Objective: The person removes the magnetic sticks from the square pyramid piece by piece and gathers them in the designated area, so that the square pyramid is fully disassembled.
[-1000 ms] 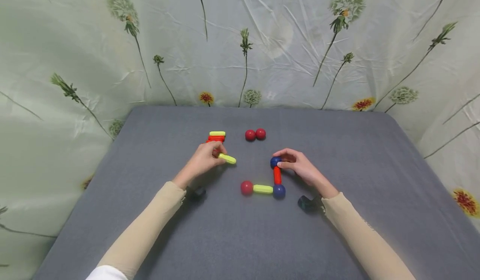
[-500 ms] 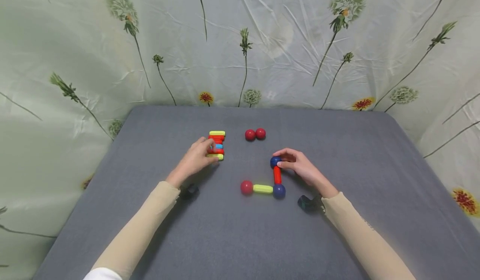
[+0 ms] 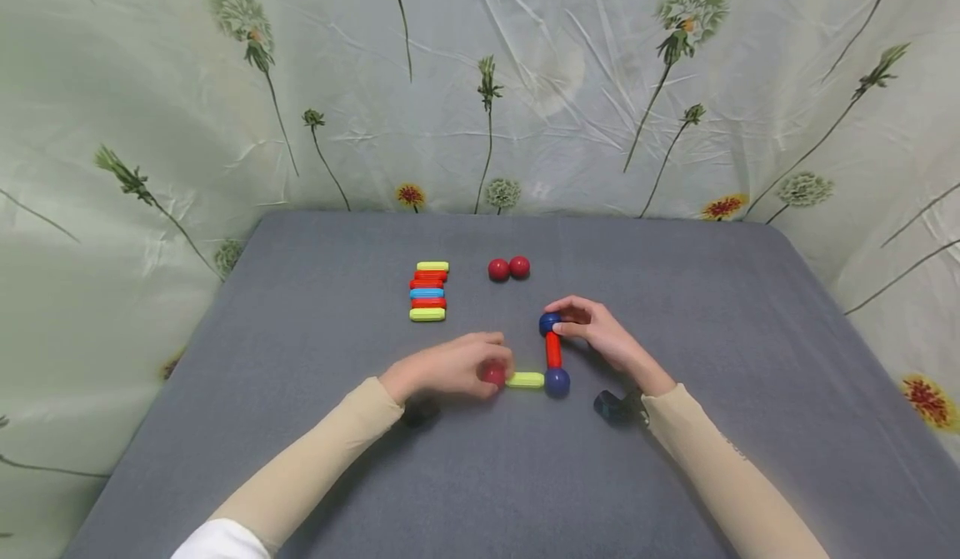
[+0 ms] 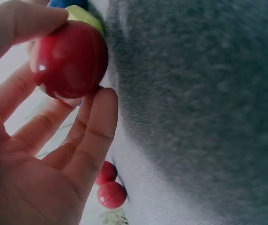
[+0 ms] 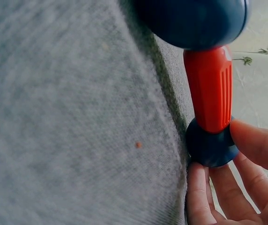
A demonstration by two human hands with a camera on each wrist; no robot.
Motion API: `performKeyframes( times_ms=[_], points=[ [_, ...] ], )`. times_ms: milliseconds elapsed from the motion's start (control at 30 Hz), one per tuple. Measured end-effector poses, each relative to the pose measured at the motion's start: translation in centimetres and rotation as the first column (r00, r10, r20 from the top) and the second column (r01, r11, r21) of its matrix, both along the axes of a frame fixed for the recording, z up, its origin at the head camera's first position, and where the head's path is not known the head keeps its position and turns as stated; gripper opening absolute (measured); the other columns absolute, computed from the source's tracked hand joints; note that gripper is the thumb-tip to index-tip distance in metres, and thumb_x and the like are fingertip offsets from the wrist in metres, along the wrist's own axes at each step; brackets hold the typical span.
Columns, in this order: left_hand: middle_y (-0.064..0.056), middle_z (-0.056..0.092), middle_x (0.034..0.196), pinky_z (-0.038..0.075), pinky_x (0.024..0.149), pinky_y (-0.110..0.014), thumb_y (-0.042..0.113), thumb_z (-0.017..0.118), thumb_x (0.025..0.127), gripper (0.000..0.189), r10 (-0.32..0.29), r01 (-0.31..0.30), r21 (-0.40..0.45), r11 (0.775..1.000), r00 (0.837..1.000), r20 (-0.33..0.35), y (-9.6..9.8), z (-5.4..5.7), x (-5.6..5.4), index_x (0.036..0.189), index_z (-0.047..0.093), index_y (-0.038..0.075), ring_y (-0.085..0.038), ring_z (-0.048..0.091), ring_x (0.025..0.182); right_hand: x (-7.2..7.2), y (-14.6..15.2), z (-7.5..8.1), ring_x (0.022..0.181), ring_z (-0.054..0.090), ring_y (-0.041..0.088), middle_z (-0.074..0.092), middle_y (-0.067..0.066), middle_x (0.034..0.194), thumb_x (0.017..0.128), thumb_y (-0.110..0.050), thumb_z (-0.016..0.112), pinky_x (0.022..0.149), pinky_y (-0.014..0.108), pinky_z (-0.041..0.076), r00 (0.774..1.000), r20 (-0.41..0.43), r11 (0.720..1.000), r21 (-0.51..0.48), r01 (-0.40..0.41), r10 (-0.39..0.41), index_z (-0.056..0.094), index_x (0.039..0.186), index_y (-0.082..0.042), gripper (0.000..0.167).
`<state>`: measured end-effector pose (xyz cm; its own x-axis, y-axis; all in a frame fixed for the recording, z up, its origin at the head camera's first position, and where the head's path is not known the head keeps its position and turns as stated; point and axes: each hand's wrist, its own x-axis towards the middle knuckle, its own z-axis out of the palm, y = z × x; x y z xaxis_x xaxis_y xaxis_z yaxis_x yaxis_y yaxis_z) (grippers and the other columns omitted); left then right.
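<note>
An L-shaped piece lies on the grey cloth. In the head view its red ball is joined by a yellow rod to a blue ball. From there a red rod runs up to a second blue ball. My left hand has its thumb and fingers round the red ball; in the left wrist view the thumb lies on the ball's upper side. With thumb and fingertips, my right hand grips the far blue ball, also visible in the right wrist view.
Several rods lie in a stacked row at the back left: yellow, red and blue. Two loose red balls sit side by side near the table's back edge. A flower-printed curtain hangs behind the table.
My left hand set a yellow rod down at the near end of the row and let go, then moved right and nearer to the red ball. My right hand stays on the blue ball.
</note>
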<state>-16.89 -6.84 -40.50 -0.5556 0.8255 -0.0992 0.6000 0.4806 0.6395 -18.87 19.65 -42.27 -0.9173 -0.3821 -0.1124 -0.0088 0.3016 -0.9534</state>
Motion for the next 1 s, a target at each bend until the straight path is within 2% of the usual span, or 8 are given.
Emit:
performKeyframes(
  times_ms=[67, 167, 367, 533, 700, 867, 933, 1000],
  points=[
    [0.009, 0.053, 0.095, 0.048, 0.075, -0.024, 0.012, 0.069, 0.083, 0.019, 0.025, -0.025, 0.06, 0.998, 1.0, 0.0, 0.1, 0.1, -0.5, 0.1, 0.065, 0.02, -0.008, 0.052, 0.09, 0.0, 0.0, 0.0, 0.109, 0.053, 0.031, 0.056, 0.021, 0.124, 0.092, -0.006, 0.061, 0.093, 0.038, 0.041, 1.0, -0.002, 1.0, 0.001, -0.002, 0.002, 0.056, 0.124, 0.004, 0.033],
    [0.006, 0.059, 0.098, 0.05, 0.076, -0.025, 0.012, 0.071, 0.085, 0.02, 0.173, -0.171, 0.185, 0.968, 0.985, 0.009, 0.5, 0.1, -1.8, 0.105, 0.064, 0.014, -0.01, 0.056, 0.091, -0.1, 0.1, 0.1, 0.11, 0.053, 0.032, 0.056, 0.021, 0.125, 0.093, -0.005, 0.06, 0.097, 0.042, 0.04, 1.0, -0.005, 1.0, -0.002, -0.003, 0.003, 0.056, 0.124, 0.004, 0.033],
    [-0.003, 0.064, 0.1, 0.051, 0.066, -0.027, 0.011, 0.073, 0.085, 0.024, 0.518, -0.5, 0.309, 0.809, 0.855, 0.026, 2.2, -0.9, -5.5, 0.106, 0.061, 0.01, -0.017, 0.061, 0.081, 0.0, 0.1, 0.1, 0.11, 0.053, 0.031, 0.056, 0.021, 0.124, 0.093, -0.006, 0.06, 0.096, 0.041, 0.042, 1.0, -0.002, 1.0, 0.0, -0.001, 0.001, 0.056, 0.124, 0.004, 0.033],
    [-0.003, 0.064, 0.108, 0.048, 0.08, -0.031, 0.012, 0.072, 0.086, 0.023, 0.57, -0.545, 0.248, 0.801, 0.821, -0.037, 3.4, -1.3, -7.3, 0.107, 0.062, 0.01, -0.017, 0.059, 0.09, 0.0, 0.1, 0.1, 0.108, 0.054, 0.029, 0.056, 0.021, 0.124, 0.093, -0.007, 0.06, 0.093, 0.037, 0.042, 1.0, 0.008, 1.0, -0.001, -0.001, 0.001, 0.056, 0.124, 0.004, 0.033],
    [-0.004, 0.063, 0.111, 0.047, 0.087, -0.036, 0.013, 0.072, 0.086, 0.027, 0.562, -0.54, 0.186, 0.821, 0.822, -0.092, 3.6, -1.1, -7.8, 0.111, 0.061, 0.01, -0.018, 0.056, 0.099, 0.0, -0.1, 0.1, 0.108, 0.054, 0.029, 0.056, 0.02, 0.124, 0.093, -0.008, 0.06, 0.093, 0.038, 0.042, 1.0, 0.007, 1.0, -0.003, 0.0, 0.0, 0.057, 0.124, 0.003, 0.033],
    [-0.005, 0.057, 0.108, 0.048, 0.084, -0.034, 0.012, 0.071, 0.086, 0.026, 0.538, -0.495, 0.236, 0.836, 0.825, -0.176, 2.8, -0.6, -6.8, 0.11, 0.061, 0.01, -0.019, 0.058, 0.097, 0.0, -0.1, 0.1, 0.109, 0.054, 0.03, 0.056, 0.021, 0.125, 0.093, -0.008, 0.061, 0.093, 0.037, 0.043, 1.0, 0.015, 1.0, -0.01, -0.007, 0.007, 0.056, 0.124, 0.004, 0.034],
    [-0.005, 0.055, 0.105, 0.049, 0.08, -0.033, 0.011, 0.071, 0.087, 0.023, 0.46, -0.408, 0.266, 0.873, 0.871, -0.174, 2.4, -0.3, -5.9, 0.108, 0.061, 0.009, -0.019, 0.058, 0.092, 0.0, -0.1, 0.1, 0.109, 0.054, 0.029, 0.056, 0.021, 0.125, 0.093, -0.008, 0.061, 0.092, 0.035, 0.043, 1.0, 0.017, 1.0, -0.014, -0.006, 0.006, 0.056, 0.124, 0.004, 0.034],
    [-0.005, 0.054, 0.103, 0.048, 0.079, -0.03, 0.009, 0.07, 0.087, 0.022, 0.311, -0.273, 0.254, 0.928, 0.942, -0.125, 2.1, 0.0, -4.6, 0.107, 0.062, 0.009, -0.018, 0.057, 0.089, 0.0, 0.0, 0.1, 0.108, 0.054, 0.03, 0.056, 0.021, 0.124, 0.093, -0.008, 0.061, 0.091, 0.034, 0.043, 1.0, 0.015, 1.0, -0.019, -0.006, 0.006, 0.056, 0.124, 0.004, 0.034]
  ],
)
